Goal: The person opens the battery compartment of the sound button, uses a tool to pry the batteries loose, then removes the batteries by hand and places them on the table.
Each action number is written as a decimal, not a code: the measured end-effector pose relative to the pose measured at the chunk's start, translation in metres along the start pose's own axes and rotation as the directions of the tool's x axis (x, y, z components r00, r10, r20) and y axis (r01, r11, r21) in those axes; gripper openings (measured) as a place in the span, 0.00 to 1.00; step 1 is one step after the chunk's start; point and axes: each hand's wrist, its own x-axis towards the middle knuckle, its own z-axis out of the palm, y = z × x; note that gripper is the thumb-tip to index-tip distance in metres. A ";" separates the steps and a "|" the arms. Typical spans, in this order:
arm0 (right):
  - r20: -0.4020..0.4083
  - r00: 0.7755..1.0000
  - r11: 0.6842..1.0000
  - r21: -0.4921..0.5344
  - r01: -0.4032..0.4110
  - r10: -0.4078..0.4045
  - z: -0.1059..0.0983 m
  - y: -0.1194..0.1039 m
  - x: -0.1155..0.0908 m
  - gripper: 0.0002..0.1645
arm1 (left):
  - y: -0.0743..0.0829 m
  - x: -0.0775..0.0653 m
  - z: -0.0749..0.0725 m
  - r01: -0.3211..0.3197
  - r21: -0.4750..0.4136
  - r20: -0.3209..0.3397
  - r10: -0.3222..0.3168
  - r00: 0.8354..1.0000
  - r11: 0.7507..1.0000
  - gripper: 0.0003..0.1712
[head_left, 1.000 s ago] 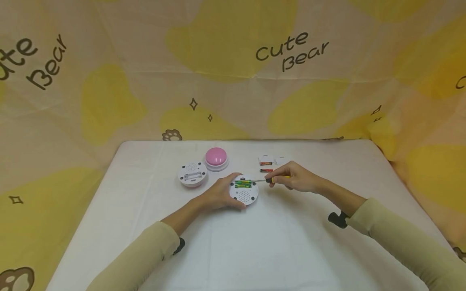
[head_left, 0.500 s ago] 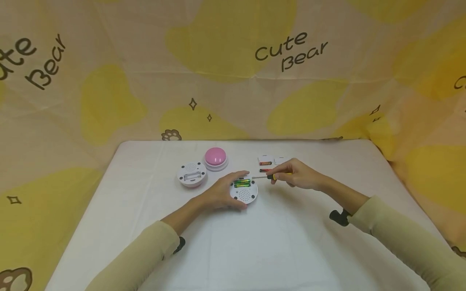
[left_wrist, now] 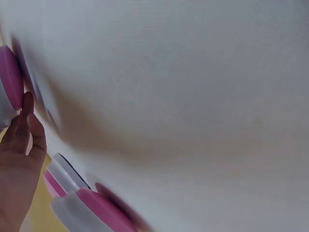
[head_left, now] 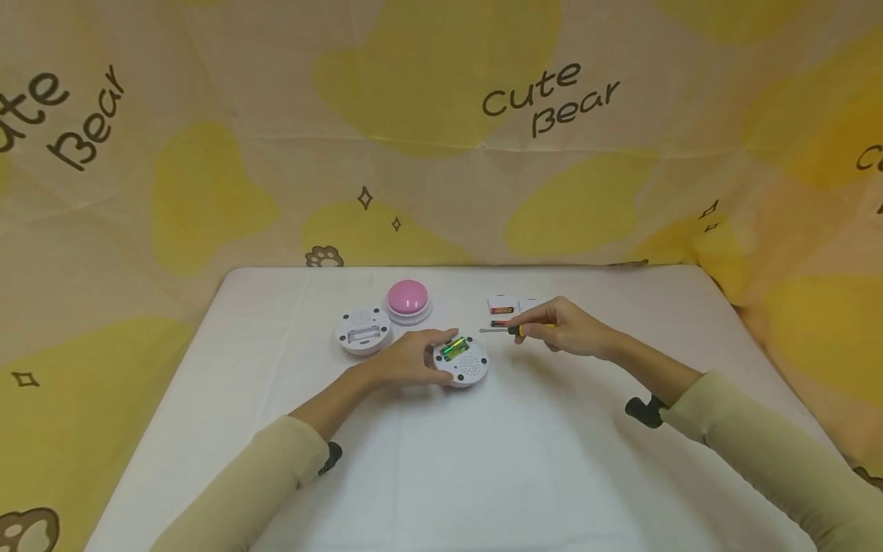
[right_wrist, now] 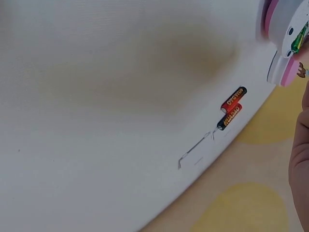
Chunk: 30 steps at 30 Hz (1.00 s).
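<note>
In the head view my left hand (head_left: 407, 360) grips a round white push-button device (head_left: 471, 368), its underside up and tilted. Two green batteries (head_left: 455, 349) lie in its opened compartment. The left wrist view shows my fingers against the device's pink dome (left_wrist: 10, 77). My right hand (head_left: 569, 330) holds a screwdriver (head_left: 495, 330) with a thin metal shaft and a black and yellow handle. Its tip points left, just beyond the device's right edge and apart from it. In the right wrist view only the edge of my right hand (right_wrist: 300, 159) shows; the screwdriver cannot be seen there.
Left of the held device lies another upturned device (head_left: 362, 331) with a bare battery compartment. Behind it stands a third one, pink button (head_left: 408, 297) up. Two red and black batteries (right_wrist: 233, 100) lie near white covers (right_wrist: 195, 152) at the table's far side.
The left hand has turned and tilted the device, so its batteries now run diagonally. The screwdriver's tip has drawn back from the battery compartment, slightly up and away.
</note>
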 end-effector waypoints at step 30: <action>0.035 0.999 1.000 0.022 0.012 -0.012 0.008 0.002 -0.005 0.17 | -0.010 0.001 0.005 -0.078 0.087 -0.088 0.085 0.992 0.993 0.53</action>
